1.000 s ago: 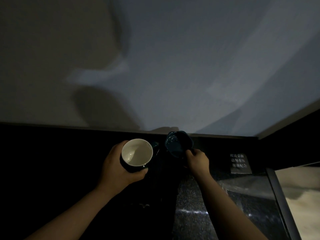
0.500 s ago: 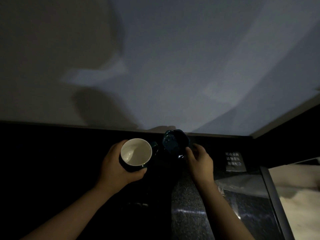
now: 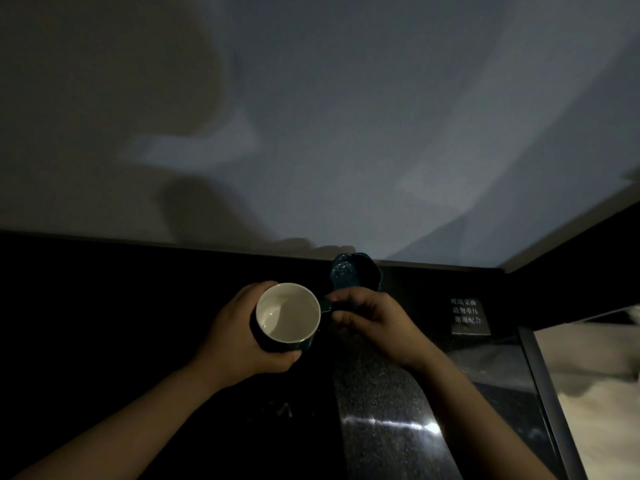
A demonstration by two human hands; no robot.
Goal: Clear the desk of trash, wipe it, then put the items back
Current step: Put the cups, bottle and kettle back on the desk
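The scene is very dark. My left hand [image 3: 239, 337] grips a dark mug [image 3: 288, 318] with a white inside, mouth up and empty, above the black desk surface [image 3: 381, 393]. My right hand [image 3: 374, 323] has its thumb and fingers at the mug's dark handle [image 3: 326, 305] on the mug's right side, pinching it. Just behind my right hand a dark teal glazed dish [image 3: 353, 271] stands tilted against the back wall, free of both hands.
A small dark sign with white characters [image 3: 467, 315] stands at the back right. A glass-topped edge with a dark frame [image 3: 543, 393] runs down the right, pale material beyond it. The grey wall [image 3: 311, 133] rises behind the desk.
My right hand let go of the teal dish, which now leans at the wall, and moved left to the mug's handle. My left hand kept holding the mug.
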